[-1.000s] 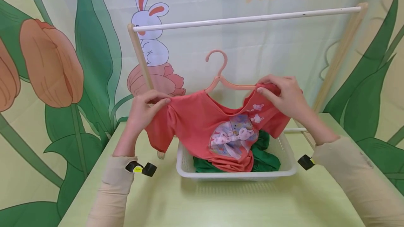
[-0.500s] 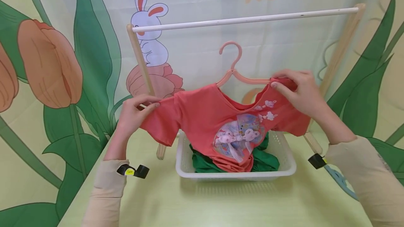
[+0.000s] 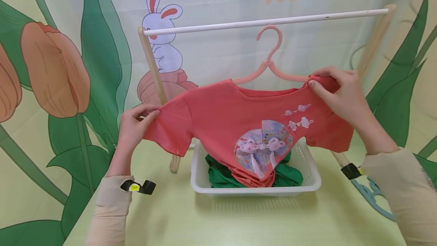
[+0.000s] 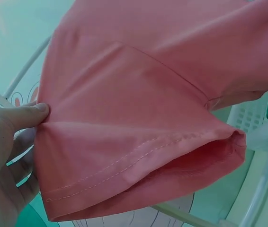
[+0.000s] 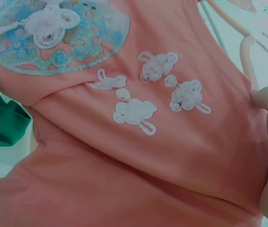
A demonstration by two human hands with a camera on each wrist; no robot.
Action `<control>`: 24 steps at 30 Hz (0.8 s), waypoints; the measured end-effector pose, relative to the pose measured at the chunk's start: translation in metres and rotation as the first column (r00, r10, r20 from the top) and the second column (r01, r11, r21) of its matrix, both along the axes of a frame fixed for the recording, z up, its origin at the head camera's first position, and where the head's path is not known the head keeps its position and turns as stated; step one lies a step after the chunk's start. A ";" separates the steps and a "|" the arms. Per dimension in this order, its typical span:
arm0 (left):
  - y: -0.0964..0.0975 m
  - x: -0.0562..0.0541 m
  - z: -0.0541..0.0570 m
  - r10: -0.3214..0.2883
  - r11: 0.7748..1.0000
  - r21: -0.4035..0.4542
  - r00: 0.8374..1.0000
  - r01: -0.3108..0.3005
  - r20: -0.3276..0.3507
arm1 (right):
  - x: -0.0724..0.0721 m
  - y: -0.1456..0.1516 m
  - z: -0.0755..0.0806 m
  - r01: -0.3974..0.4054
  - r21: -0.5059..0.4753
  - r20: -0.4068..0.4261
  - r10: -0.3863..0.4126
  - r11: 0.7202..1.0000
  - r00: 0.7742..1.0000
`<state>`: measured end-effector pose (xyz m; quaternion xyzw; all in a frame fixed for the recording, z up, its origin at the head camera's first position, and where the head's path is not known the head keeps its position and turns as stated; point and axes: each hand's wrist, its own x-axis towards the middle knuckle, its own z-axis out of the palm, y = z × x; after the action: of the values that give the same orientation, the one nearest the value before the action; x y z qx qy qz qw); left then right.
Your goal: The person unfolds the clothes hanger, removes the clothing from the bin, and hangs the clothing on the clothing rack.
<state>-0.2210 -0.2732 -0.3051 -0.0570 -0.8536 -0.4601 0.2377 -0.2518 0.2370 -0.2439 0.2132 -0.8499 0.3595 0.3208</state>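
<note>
head view: left hand [image 3: 134, 126] pinches the red shirt [image 3: 218, 113] by its left sleeve [image 3: 174, 128], right hand [image 3: 346, 96] grips the right shoulder [image 3: 305, 96], pink hanger [image 3: 268, 63] poking out up top.

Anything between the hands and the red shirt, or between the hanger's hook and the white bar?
Nothing visible: left hand and right hand both grip the red shirt directly, and nothing shows between the pink hanger's hook and white bar, though their depth gap is unclear.
</note>
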 end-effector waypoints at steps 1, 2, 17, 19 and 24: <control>0.000 0.000 -0.001 0.003 1.000 0.012 1.000 -0.003 0.001 | 0.000 0.001 0.001 0.017 -0.008 0.012 -0.017 1.000 1.000; -0.001 -0.001 -0.002 0.008 1.000 0.017 1.000 -0.008 0.001 | 0.000 0.002 0.001 0.037 -0.012 0.021 -0.036 0.999 0.999; 0.009 -0.018 -0.003 0.049 0.986 0.158 0.999 -0.045 -0.023 | -0.012 0.002 0.048 0.128 0.013 -0.081 -0.126 0.992 0.989; 0.011 -0.022 -0.004 0.055 0.989 0.136 0.998 -0.052 -0.018 | -0.014 0.000 0.049 0.121 0.029 -0.087 -0.118 0.992 0.989; 0.009 -0.031 -0.011 0.013 1.000 0.015 1.000 -0.013 0.023 | -0.017 0.001 0.036 0.106 0.063 -0.061 -0.102 0.992 0.993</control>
<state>-0.2516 -0.2642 -0.3157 -0.0444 -0.8531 -0.4656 0.2313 -0.2688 0.2378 -0.2079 0.1894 -0.8618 0.3076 0.3561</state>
